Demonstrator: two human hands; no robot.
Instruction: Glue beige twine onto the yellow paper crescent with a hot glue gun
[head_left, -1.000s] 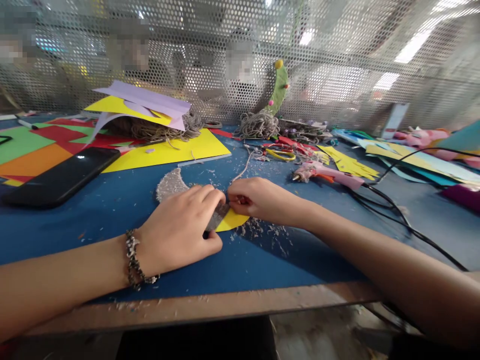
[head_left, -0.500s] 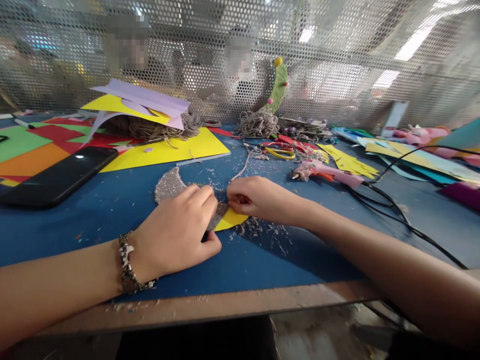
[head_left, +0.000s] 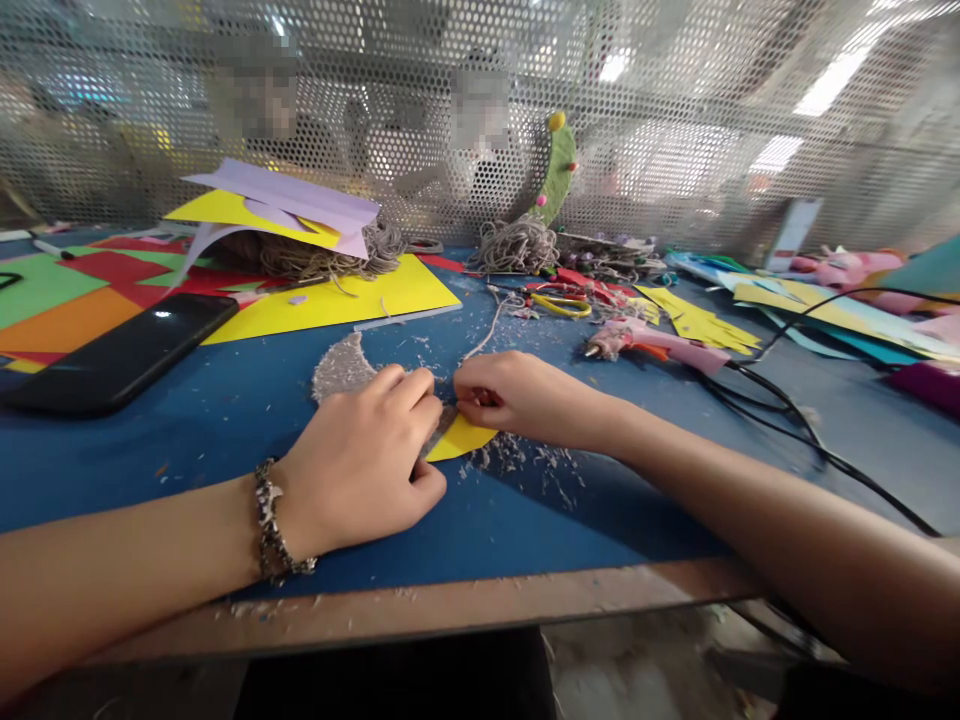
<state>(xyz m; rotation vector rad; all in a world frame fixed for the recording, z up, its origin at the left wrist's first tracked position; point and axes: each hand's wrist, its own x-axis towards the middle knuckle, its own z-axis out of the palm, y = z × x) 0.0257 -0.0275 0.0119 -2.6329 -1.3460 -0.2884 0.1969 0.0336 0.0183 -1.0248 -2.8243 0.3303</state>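
A yellow card crescent [head_left: 463,437], its left part covered in grey yarn [head_left: 343,367], lies on the blue table. My left hand [head_left: 367,450] is closed over the crescent's middle, its fingers pressing on the grey part and the thumb at the lower edge. My right hand [head_left: 517,400] is closed in a pinch at the bare yellow end. A strand of grey yarn [head_left: 487,330] runs from its fingers back across the table. The fingertips of both hands are partly hidden, as is the crescent's middle.
A pink glue gun [head_left: 660,345] with black cables [head_left: 795,430] lies on the right. A black phone [head_left: 127,350] and coloured paper [head_left: 337,300] lie on the left. Yarn bundles [head_left: 517,245] and yellow-handled scissors [head_left: 562,305] are farther back, before a perforated metal screen [head_left: 675,130].
My left hand has shifted slightly right along the crescent, its fingers closer to my right hand. My right hand stays almost in place.
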